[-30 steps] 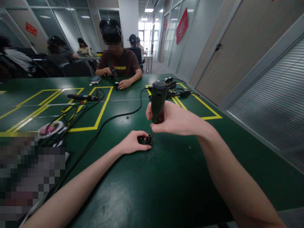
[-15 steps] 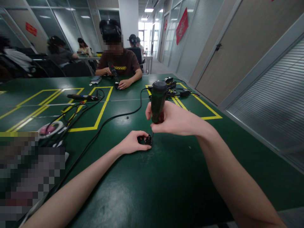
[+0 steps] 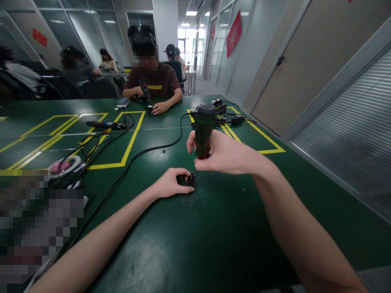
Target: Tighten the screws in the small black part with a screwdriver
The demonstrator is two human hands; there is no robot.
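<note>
A small black part sat on a green table, pinched between the left hand's thumb and fingers. The right hand was wrapped around an upright dark-handled driver, its thin shaft beside the part (any contact was too small to see). Beyond, across the table, a co-worker held a dark tool.

An office serving as a bench workroom: beneath the right hand spreads a green worktable sectioned with yellow tape; beyond the hand, a co-worker sits across it, with a black office chair farther back; rightward stand a door and venetian blinds.
</note>
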